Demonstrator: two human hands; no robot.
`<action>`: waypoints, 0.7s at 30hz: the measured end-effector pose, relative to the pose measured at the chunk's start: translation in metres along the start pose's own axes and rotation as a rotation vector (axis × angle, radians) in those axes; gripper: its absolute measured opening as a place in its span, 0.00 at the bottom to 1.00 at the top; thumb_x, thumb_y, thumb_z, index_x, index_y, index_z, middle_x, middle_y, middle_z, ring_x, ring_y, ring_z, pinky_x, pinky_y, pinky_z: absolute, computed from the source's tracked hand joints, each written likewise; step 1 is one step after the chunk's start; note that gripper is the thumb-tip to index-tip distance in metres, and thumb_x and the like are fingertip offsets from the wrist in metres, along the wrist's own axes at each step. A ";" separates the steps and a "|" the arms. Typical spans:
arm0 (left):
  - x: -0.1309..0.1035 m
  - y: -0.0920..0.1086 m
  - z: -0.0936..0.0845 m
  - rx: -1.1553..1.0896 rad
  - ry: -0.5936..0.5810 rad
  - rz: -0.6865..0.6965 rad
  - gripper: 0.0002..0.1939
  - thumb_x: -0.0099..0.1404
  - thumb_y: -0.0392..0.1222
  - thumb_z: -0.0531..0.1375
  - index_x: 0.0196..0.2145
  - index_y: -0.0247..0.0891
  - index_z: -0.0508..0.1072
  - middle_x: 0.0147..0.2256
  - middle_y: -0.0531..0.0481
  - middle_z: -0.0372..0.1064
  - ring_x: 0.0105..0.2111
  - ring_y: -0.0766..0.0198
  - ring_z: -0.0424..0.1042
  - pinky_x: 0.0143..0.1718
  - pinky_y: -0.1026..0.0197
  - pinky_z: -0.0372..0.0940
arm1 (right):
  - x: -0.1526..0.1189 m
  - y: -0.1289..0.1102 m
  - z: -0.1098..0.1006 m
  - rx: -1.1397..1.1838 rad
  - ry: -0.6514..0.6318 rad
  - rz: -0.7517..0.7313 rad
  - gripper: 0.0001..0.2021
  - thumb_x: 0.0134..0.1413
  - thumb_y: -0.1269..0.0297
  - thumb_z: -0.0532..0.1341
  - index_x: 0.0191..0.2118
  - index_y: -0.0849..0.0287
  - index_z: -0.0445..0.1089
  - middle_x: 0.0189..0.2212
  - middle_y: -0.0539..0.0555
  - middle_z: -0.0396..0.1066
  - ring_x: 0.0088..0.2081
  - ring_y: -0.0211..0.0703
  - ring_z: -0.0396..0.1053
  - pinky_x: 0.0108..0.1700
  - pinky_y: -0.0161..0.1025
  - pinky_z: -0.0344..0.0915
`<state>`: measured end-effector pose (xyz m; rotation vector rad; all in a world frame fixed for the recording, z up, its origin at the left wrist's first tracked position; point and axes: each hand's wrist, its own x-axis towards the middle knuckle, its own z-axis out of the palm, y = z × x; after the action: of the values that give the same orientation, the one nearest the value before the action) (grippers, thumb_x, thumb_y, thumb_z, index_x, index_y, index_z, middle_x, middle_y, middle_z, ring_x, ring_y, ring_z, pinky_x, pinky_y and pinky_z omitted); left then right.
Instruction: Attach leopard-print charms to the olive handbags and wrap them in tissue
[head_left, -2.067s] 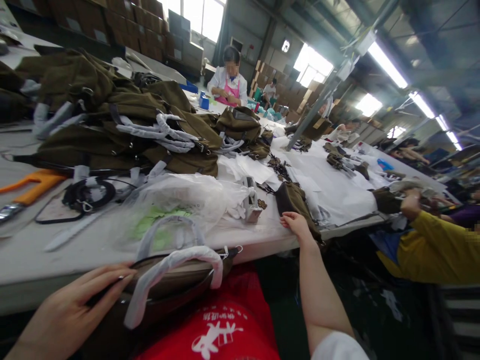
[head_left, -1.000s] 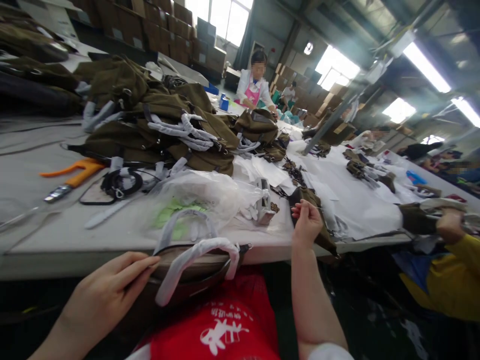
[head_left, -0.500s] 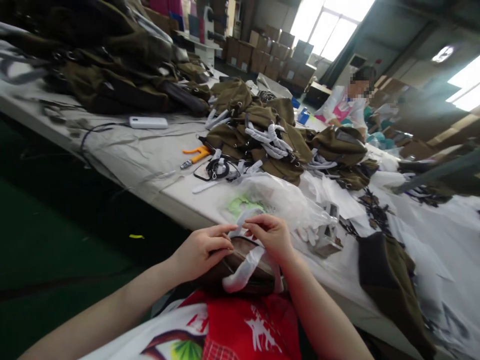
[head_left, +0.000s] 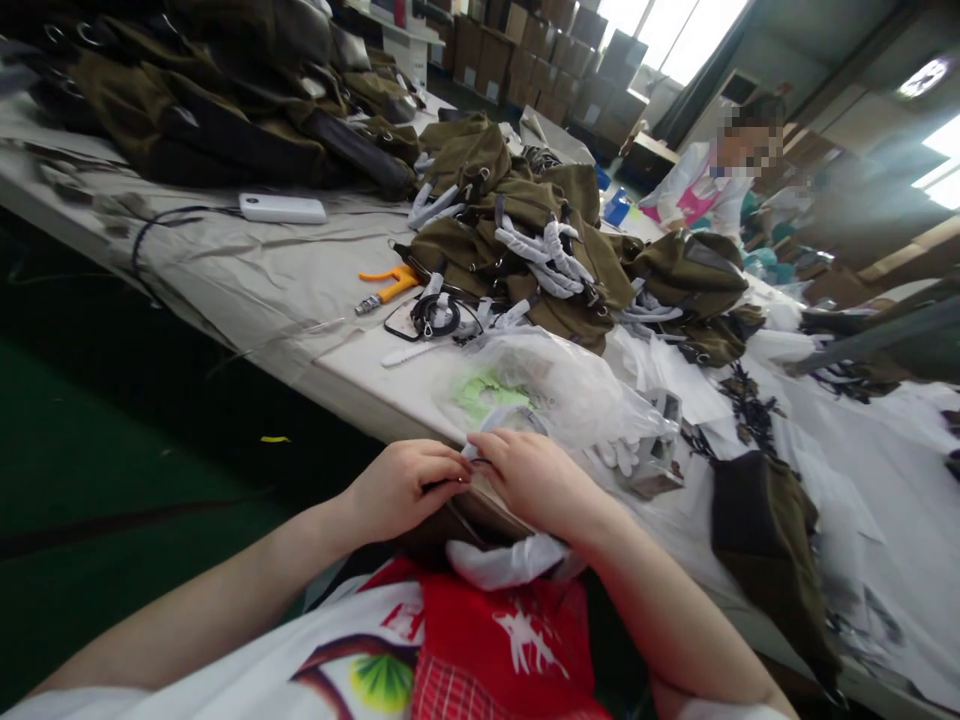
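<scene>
A brown-olive handbag (head_left: 444, 528) rests against my lap at the table's edge. One of its handles, wrapped in white (head_left: 506, 563), droops toward my red apron, and the other stands behind my fingers. My left hand (head_left: 405, 487) pinches at the bag's upper edge, where the far handle joins. Close beside it, nearly touching, my right hand (head_left: 536, 480) is closed over the same spot, with a thin dark strip showing under its fingers. What exactly lies between the fingertips is hidden.
Just beyond my hands lies a clear plastic bag (head_left: 562, 375) with green paper. An orange-handled tool (head_left: 394, 285) and coiled black straps (head_left: 435, 315) lie farther left. Olive bags (head_left: 525, 240) are heaped behind. A metal block (head_left: 660, 445) stands right. A co-worker (head_left: 712, 190) is across the table.
My right hand has turned over and come down closer to my left, covering more of the bag. The near handle has flopped down toward my apron. The view has tilted slightly.
</scene>
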<state>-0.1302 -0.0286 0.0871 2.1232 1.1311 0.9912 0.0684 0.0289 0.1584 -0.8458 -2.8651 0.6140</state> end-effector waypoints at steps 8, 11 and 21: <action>-0.011 -0.006 0.011 -0.097 0.172 -0.334 0.10 0.65 0.40 0.58 0.34 0.38 0.80 0.39 0.46 0.77 0.40 0.60 0.76 0.44 0.61 0.71 | -0.005 0.000 0.033 0.060 0.108 0.284 0.15 0.62 0.64 0.54 0.25 0.57 0.70 0.19 0.50 0.69 0.21 0.37 0.64 0.25 0.34 0.48; -0.008 -0.007 0.012 -0.195 0.112 -0.384 0.11 0.65 0.40 0.57 0.32 0.38 0.80 0.38 0.47 0.77 0.39 0.61 0.76 0.43 0.62 0.71 | -0.010 -0.002 0.054 0.368 0.182 0.349 0.15 0.59 0.67 0.53 0.21 0.58 0.66 0.16 0.46 0.64 0.21 0.35 0.60 0.25 0.32 0.49; -0.002 -0.009 0.008 -0.274 -0.028 -0.412 0.12 0.65 0.41 0.57 0.35 0.39 0.81 0.41 0.47 0.75 0.42 0.60 0.74 0.47 0.62 0.68 | -0.024 0.001 0.090 0.857 0.349 0.512 0.11 0.51 0.66 0.53 0.22 0.59 0.67 0.13 0.46 0.62 0.17 0.33 0.57 0.22 0.30 0.53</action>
<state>-0.1284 -0.0270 0.0752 1.6006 1.2711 0.8611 0.0709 -0.0148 0.0765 -1.3087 -1.7675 1.4153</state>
